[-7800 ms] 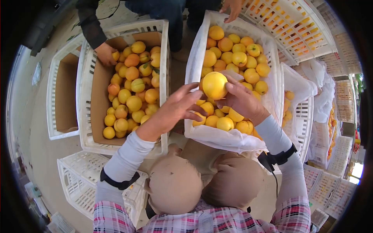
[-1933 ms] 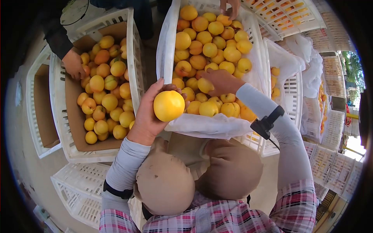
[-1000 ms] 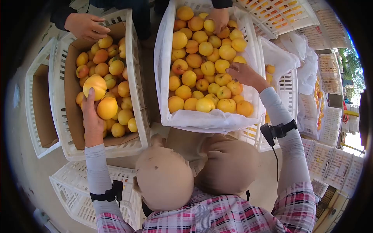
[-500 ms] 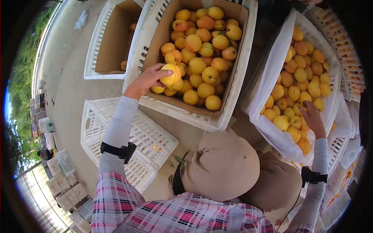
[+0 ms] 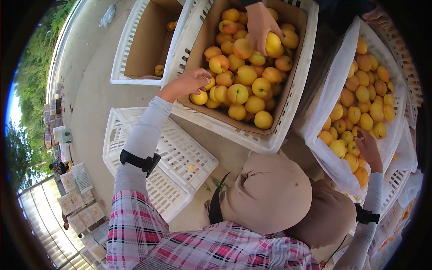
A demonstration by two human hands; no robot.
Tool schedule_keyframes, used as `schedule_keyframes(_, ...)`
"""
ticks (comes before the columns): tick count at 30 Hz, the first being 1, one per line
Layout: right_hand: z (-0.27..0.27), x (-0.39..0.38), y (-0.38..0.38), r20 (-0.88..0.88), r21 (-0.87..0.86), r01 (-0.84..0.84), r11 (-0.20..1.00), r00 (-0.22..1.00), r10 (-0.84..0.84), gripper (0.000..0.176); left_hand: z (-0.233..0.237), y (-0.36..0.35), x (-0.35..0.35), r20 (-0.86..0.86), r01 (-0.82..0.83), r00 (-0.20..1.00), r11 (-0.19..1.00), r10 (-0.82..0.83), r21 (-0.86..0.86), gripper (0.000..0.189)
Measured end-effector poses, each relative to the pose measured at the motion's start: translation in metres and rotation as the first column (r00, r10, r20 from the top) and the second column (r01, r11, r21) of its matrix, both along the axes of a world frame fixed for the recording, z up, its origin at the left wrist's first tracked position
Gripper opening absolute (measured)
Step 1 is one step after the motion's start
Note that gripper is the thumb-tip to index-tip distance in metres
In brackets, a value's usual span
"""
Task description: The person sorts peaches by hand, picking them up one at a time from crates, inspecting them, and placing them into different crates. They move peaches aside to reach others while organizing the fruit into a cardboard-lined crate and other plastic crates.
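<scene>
My left hand (image 5: 191, 84) is at the near left corner of a white crate (image 5: 274, 143) with a cardboard lining, full of yellow-orange apricots (image 5: 246, 74). Its fingers curl over a yellow apricot (image 5: 209, 84), partly covered by the fingertips. To the right, my right hand (image 5: 369, 152) reaches into a second crate lined with white cloth (image 5: 321, 121), which holds more apricots (image 5: 365, 120). Those fingers are bent down around an apricot there, with the fingertips partly hidden.
Another person's hand (image 5: 262, 26) reaches into the cardboard-lined crate and holds an apricot (image 5: 273, 44). A further hand (image 5: 377, 16) shows at the top right. A white crate (image 5: 143, 82) with a few apricots stands left; a slatted white crate (image 5: 164, 157) lies below it.
Another person's hand has come into the cardboard-lined crate from the top. My left hand has lowered its apricot among the others. My right hand's fingers have curled in. The view has shifted.
</scene>
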State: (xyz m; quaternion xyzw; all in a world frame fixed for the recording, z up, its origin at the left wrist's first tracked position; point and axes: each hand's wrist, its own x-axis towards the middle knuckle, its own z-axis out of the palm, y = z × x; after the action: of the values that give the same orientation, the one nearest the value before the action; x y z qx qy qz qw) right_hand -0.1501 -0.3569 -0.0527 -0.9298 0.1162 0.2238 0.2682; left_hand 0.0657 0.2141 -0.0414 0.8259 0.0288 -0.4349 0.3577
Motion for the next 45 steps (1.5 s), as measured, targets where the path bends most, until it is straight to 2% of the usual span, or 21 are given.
schedule_keyframes(2, 0.006, 0.004, 0.009, 0.002, -0.005, -0.011, 1.000, 1.000, 0.011, 0.040, -0.019, -0.012, -0.007, -0.028, 0.050, 0.998, 0.998, -0.051, -0.033, 0.042)
schedule_keyframes(4, 0.006, 0.002, 0.007, 0.002, -0.010, -0.020, 1.000, 1.000, 0.020, 0.040, -0.041, -0.025, -0.014, 0.245, 0.373, 0.896, 0.927, -0.371, 0.040, 0.058)
schedule_keyframes(5, 0.004, 0.000, 0.005, 0.030, -0.008, -0.007, 1.000, 1.000, 0.007, 0.040, -0.039, -0.038, -0.019, 0.302, 0.413, 0.861, 0.909, -0.409, 0.055, 0.067)
schedule_keyframes(6, 0.004, -0.001, 0.004, 0.059, -0.004, 0.005, 1.000, 0.998, -0.005, 0.039, -0.040, -0.051, -0.025, 0.303, 0.415, 0.860, 0.908, -0.410, 0.052, 0.067)
schedule_keyframes(8, 0.006, -0.002, 0.003, 0.040, -0.026, -0.005, 1.000, 0.999, 0.006, 0.038, -0.041, -0.074, -0.034, 0.346, 0.604, 0.599, 0.691, -0.722, 0.396, 0.070)
schedule_keyframes(12, -0.001, -0.009, 0.003, 0.061, -0.027, -0.036, 0.999, 0.997, 0.038, 0.035, -0.052, -0.083, -0.045, 0.400, 0.538, 0.532, 0.663, -0.746, 0.520, 0.068)
schedule_keyframes(16, -0.004, -0.015, 0.004, 0.104, 0.004, 0.008, 1.000, 0.995, -0.009, 0.033, -0.031, -0.072, -0.032, 0.405, 0.561, 0.568, 0.697, -0.716, 0.446, 0.066)
schedule_keyframes(18, -0.001, -0.015, 0.004, 0.081, 0.000, 0.013, 1.000, 0.997, -0.013, 0.033, -0.010, -0.060, -0.018, 0.331, 0.559, 0.638, 0.714, -0.695, 0.421, 0.066)
schedule_keyframes(19, -0.001, -0.014, 0.004, 0.065, -0.006, 0.014, 1.000, 0.998, -0.013, 0.033, 0.004, -0.054, -0.008, 0.271, 0.598, 0.614, 0.660, -0.742, 0.455, 0.067)
schedule_keyframes(22, -0.006, -0.013, 0.002, 0.101, -0.022, -0.032, 0.999, 0.994, 0.034, 0.033, 0.012, -0.020, 0.017, 0.185, 0.578, 0.657, 0.646, -0.731, 0.499, 0.063)
schedule_keyframes(24, -0.010, -0.014, 0.002, 0.110, -0.005, -0.032, 0.999, 0.993, 0.032, 0.033, 0.004, -0.001, 0.026, 0.261, 0.449, 0.609, 0.596, -0.749, 0.665, 0.056)
schedule_keyframes(25, -0.012, -0.014, 0.002, 0.121, 0.007, -0.032, 0.999, 0.992, 0.030, 0.033, 0.001, 0.005, 0.026, 0.258, 0.452, 0.606, 0.592, -0.753, 0.667, 0.056)
schedule_keyframes(27, -0.010, -0.016, 0.005, 0.111, 0.006, -0.017, 1.000, 0.994, 0.016, 0.033, -0.009, 0.015, 0.025, 0.435, 0.428, 0.580, 0.712, -0.689, 0.557, 0.052)
schedule_keyframes(28, -0.009, -0.018, 0.006, 0.099, 0.002, -0.009, 1.000, 0.995, 0.009, 0.033, -0.016, 0.019, 0.022, 0.432, 0.432, 0.581, 0.711, -0.690, 0.555, 0.052)
schedule_keyframes(30, -0.008, -0.020, 0.005, 0.107, 0.014, -0.006, 1.000, 0.994, 0.005, 0.032, -0.023, 0.020, 0.017, 0.595, 0.313, 0.517, 0.783, -0.615, 0.538, 0.052)
schedule_keyframes(34, 0.001, -0.021, 0.007, 0.119, 0.014, -0.016, 1.000, 0.993, 0.014, 0.032, -0.021, 0.012, 0.007, 0.563, 0.274, 0.582, 0.793, -0.587, 0.544, 0.054)
schedule_keyframes(36, 0.001, -0.019, 0.009, 0.142, 0.001, -0.030, 1.000, 0.989, 0.030, 0.032, -0.023, 0.001, 0.002, 0.564, 0.244, 0.482, 0.721, -0.671, 0.649, 0.058)
schedule_keyframes(38, 0.003, -0.024, 0.010, 0.151, -0.027, -0.037, 0.999, 0.988, 0.040, 0.033, -0.012, -0.018, 0.001, 0.433, 0.268, 0.534, 0.631, -0.726, 0.728, 0.063)
schedule_keyframes(39, 0.004, -0.022, 0.012, 0.115, -0.002, -0.020, 1.000, 0.993, 0.021, 0.033, -0.013, -0.023, 0.002, 0.402, 0.264, 0.513, 0.585, -0.758, 0.767, 0.066)
schedule_keyframes(42, 0.009, -0.019, 0.013, 0.078, -0.018, -0.036, 0.999, 0.996, 0.037, 0.034, -0.020, -0.019, 0.009, 0.378, 0.293, 0.459, 0.539, -0.804, 0.790, 0.069)
schedule_keyframes(45, 0.012, -0.020, 0.019, 0.054, -0.033, -0.014, 0.999, 0.998, 0.015, 0.033, -0.023, -0.005, 0.012, 0.453, 0.279, 0.461, 0.609, -0.763, 0.742, 0.068)
